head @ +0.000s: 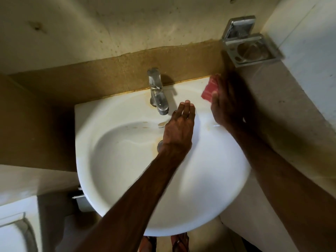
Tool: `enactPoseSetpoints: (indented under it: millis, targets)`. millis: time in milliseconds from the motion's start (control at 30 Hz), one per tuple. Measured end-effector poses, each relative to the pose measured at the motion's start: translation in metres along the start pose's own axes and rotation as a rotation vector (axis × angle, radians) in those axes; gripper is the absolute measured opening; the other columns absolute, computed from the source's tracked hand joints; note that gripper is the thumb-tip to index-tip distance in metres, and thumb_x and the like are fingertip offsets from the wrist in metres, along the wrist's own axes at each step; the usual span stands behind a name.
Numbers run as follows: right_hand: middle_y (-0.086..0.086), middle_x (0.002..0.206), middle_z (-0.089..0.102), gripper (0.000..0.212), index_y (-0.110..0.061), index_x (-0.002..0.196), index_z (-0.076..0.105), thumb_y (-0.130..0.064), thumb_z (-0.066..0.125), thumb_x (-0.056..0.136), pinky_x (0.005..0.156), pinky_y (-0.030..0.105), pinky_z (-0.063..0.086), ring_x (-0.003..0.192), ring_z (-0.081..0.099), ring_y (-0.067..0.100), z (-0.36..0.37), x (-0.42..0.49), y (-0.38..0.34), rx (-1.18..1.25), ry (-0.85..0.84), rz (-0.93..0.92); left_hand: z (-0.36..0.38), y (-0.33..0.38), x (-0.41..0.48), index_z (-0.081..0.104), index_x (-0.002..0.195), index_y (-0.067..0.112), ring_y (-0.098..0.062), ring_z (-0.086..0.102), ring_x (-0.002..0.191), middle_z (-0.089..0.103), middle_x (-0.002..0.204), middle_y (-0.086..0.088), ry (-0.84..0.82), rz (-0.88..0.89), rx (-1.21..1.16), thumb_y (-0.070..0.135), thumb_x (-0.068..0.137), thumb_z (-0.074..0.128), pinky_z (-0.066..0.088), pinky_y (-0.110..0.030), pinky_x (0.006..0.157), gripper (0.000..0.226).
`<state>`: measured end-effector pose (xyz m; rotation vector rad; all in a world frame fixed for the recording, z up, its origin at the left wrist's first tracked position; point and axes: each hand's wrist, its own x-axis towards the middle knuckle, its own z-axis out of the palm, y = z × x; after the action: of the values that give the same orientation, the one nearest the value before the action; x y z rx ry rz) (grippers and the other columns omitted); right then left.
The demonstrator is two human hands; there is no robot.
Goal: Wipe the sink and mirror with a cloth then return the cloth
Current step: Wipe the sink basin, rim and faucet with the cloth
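Note:
A white round sink (116,179) with rust stains fills the middle of the head view, with a chrome tap (157,91) at its back rim. A red cloth (209,90) lies on the sink's back right corner. My right hand (227,104) is pressed flat on the cloth, blurred by motion. My left hand (180,126) hovers over the basin just right of the tap's spout, fingers straight and together, holding nothing. The drain (160,145) is partly hidden behind my left wrist. No mirror is in view.
A chrome soap holder (252,50) is fixed to the wall above the sink's right corner. A stained wall runs behind the tap. A white toilet cistern (16,224) stands at the lower left. Feet in sandals (163,242) show below the sink.

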<state>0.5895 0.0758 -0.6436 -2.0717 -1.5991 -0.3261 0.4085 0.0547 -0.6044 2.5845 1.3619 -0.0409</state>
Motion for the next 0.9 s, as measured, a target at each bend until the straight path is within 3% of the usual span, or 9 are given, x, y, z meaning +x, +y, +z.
enactPoseSetpoints:
  millis: [100, 233, 333, 433, 500, 533, 667, 767, 900]
  targets:
    - [0.021, 0.159, 0.046, 0.065, -0.011, 0.156, 0.045, -0.043, 0.028, 0.102, 0.121, 0.06, 0.034, 0.147, 0.043, 0.045, 0.023, 0.018, -0.009, -0.074, -0.011, 0.085, -0.005, 0.004, 0.004, -0.003, 0.16, 0.008, -0.027, -0.001, 0.157, -0.006, 0.169, -0.01, -0.044, -0.01, -0.002, 0.01, 0.092, 0.065, 0.023, -0.034, 0.123, 0.096]
    - [0.021, 0.147, 0.059, 0.05, -0.012, 0.149, 0.055, -0.037, 0.038, 0.109, 0.113, 0.059, 0.045, 0.134, 0.058, 0.046, 0.038, 0.002, -0.005, -0.266, 0.194, 0.021, -0.021, 0.002, 0.004, 0.005, 0.161, 0.011, -0.025, 0.005, 0.157, 0.0, 0.17, -0.008, -0.084, -0.025, -0.061, 0.011, 0.091, 0.068, 0.019, -0.036, 0.124, 0.094]
    - [0.02, 0.141, 0.065, 0.048, -0.011, 0.144, 0.061, -0.037, 0.04, 0.11, 0.109, 0.059, 0.048, 0.129, 0.063, 0.045, 0.042, 0.006, -0.006, -0.342, 0.247, 0.044, -0.02, -0.006, -0.018, 0.026, 0.158, 0.01, -0.025, 0.022, 0.154, 0.022, 0.166, -0.009, 0.029, -0.08, -0.213, 0.005, 0.087, 0.067, 0.026, -0.036, 0.122, 0.082]
    - [0.023, 0.137, 0.066, 0.046, -0.01, 0.14, 0.063, -0.033, 0.047, 0.104, 0.108, 0.065, 0.045, 0.126, 0.062, 0.049, 0.045, 0.008, -0.023, -0.309, 0.243, 0.11, -0.008, -0.017, -0.055, 0.055, 0.139, 0.007, -0.03, 0.054, 0.132, 0.058, 0.142, -0.013, 0.206, -0.184, -0.291, 0.0, 0.077, 0.066, 0.05, -0.04, 0.105, 0.063]
    - [0.025, 0.137, 0.064, 0.05, -0.009, 0.139, 0.063, -0.031, 0.051, 0.096, 0.11, 0.07, 0.04, 0.126, 0.06, 0.052, 0.044, 0.007, -0.04, -0.257, 0.246, 0.127, -0.002, -0.032, -0.074, 0.064, 0.126, 0.01, -0.029, 0.063, 0.115, 0.066, 0.124, -0.01, 0.319, -0.231, -0.32, 0.001, 0.072, 0.064, 0.057, -0.038, 0.087, 0.056]
    - [0.025, 0.139, 0.063, 0.052, -0.01, 0.14, 0.062, -0.032, 0.051, 0.094, 0.113, 0.07, 0.036, 0.128, 0.058, 0.052, 0.042, 0.007, -0.049, -0.221, 0.235, 0.128, -0.002, -0.042, -0.08, 0.064, 0.125, 0.012, -0.028, 0.061, 0.115, 0.065, 0.123, -0.007, 0.354, -0.252, -0.325, 0.002, 0.071, 0.063, 0.056, -0.037, 0.084, 0.055]
    - [0.014, 0.148, 0.06, 0.047, -0.014, 0.142, 0.064, -0.029, 0.05, 0.099, 0.122, 0.065, 0.025, 0.138, 0.053, 0.042, 0.042, -0.01, -0.087, -0.019, 0.229, -0.032, -0.003, -0.082, -0.075, 0.053, 0.133, 0.006, -0.028, 0.049, 0.123, 0.056, 0.132, -0.009, 0.455, -0.303, -0.203, -0.002, 0.073, 0.06, 0.049, -0.035, 0.099, 0.06]
    - [0.011, 0.149, 0.06, 0.045, -0.012, 0.14, 0.065, -0.024, 0.052, 0.099, 0.118, 0.063, 0.033, 0.144, 0.051, 0.034, 0.046, -0.023, -0.112, 0.179, 0.178, -0.163, -0.001, -0.096, -0.06, 0.04, 0.143, -0.001, -0.032, 0.041, 0.134, 0.044, 0.145, -0.017, 0.375, -0.29, -0.08, 0.0, 0.07, 0.057, 0.032, -0.031, 0.117, 0.075]
    - [0.006, 0.154, 0.056, 0.044, -0.016, 0.147, 0.06, -0.025, 0.048, 0.106, 0.122, 0.054, 0.034, 0.146, 0.049, 0.028, 0.034, -0.014, -0.078, 0.193, 0.062, -0.366, 0.002, -0.099, -0.057, 0.038, 0.143, -0.006, -0.038, 0.041, 0.134, 0.042, 0.146, -0.022, 0.272, -0.222, 0.03, 0.0, 0.066, 0.049, 0.031, -0.04, 0.119, 0.078]
